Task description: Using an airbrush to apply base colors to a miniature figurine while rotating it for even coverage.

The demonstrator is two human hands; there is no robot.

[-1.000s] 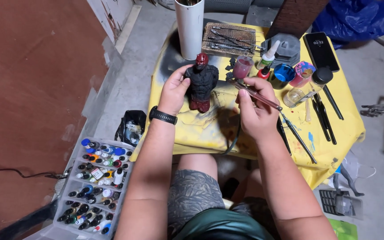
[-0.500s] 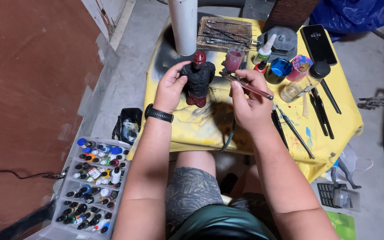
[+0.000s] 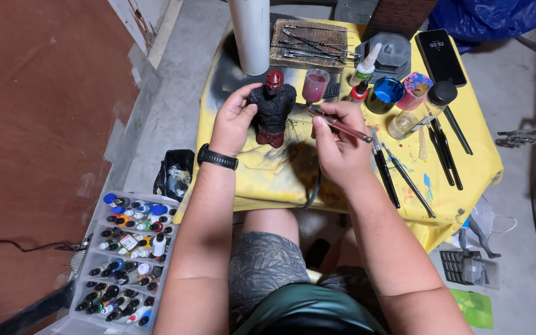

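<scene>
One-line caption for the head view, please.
Left hand steadies a dark figurine while right hand aims an airbrush at it.

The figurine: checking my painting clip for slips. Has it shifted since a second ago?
Cannot tell: the figurine stands just below-right of the white tube as before; only the camera moved.

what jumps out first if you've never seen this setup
The dark bust with a red head, upright on the yellow cloth at centre, held by the left hand. The right hand points an airbrush at it. Lower left, an open case of paint bottles.
</scene>
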